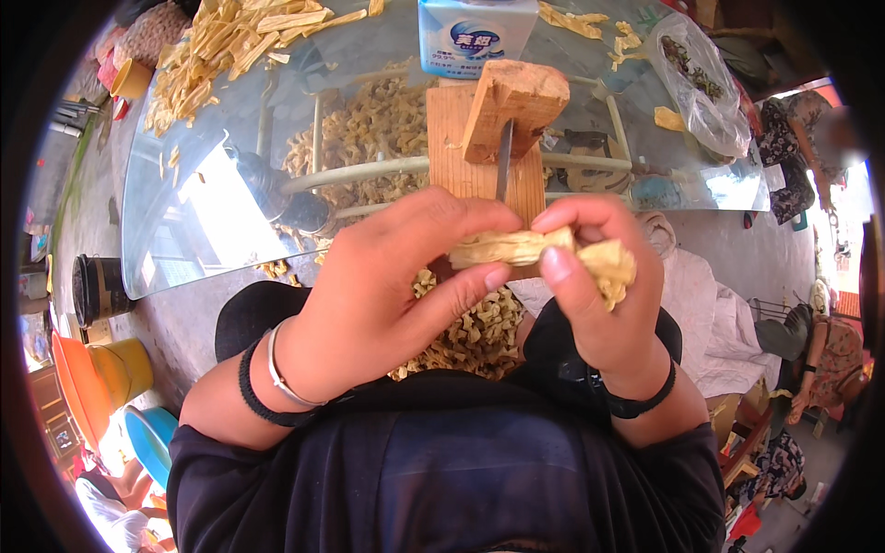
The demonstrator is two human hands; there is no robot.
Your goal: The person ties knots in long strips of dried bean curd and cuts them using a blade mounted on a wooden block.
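Just in front of me, my left hand (396, 276) pinches one end of a pale yellow, wrinkled dried stick (502, 247), which looks like dried bean curd. My right hand (604, 267) grips its other end, where a crumpled, flared part (608, 267) sticks out below the fingers. Beyond my fingertips, a narrow metal blade (504, 161) runs from a wooden block (516, 101) toward me over a wooden board (452, 120). My hands hide the blade's near end, so whether the stick touches it I cannot tell. Below them, between my knees, lies a heap of short yellow pieces (475, 332).
A glass table (221, 221) bears a pile of long yellow sticks (230, 55), a blue-white package (475, 37) and a clear plastic bag (701, 83). More pieces (369, 129) show through the glass. Buckets (97, 286) stand at left; other people (834, 369) sit at right.
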